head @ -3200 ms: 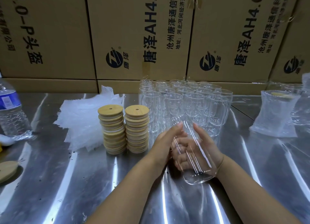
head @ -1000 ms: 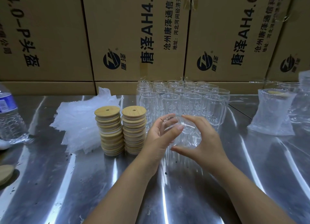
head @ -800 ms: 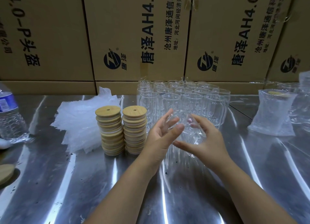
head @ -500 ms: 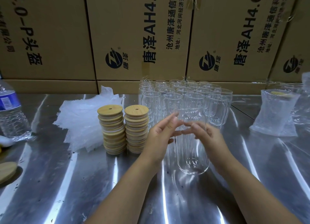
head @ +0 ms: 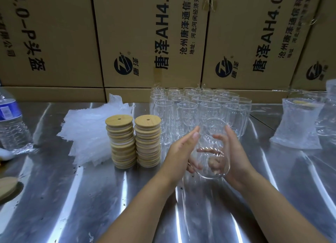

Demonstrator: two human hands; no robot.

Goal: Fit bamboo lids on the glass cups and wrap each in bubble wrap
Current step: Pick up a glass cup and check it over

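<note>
A clear glass cup is tilted in the air just above the steel table, held between both hands. My left hand cradles its left side, thumb pointing up and fingers reaching under it. My right hand grips the right side with the thumb across the front. Two stacks of bamboo lids stand left of my hands. A pile of bubble wrap bags lies further left. Several bare glass cups stand in rows behind the held one.
A cup with a lid, wrapped in bubble wrap, stands at the right, more wrapped ones behind it. A water bottle and a loose bamboo lid are at the far left. Cardboard boxes wall off the back.
The cup stood upright on the table half a second ago; now both hands have lifted it and tipped it, base toward me.
</note>
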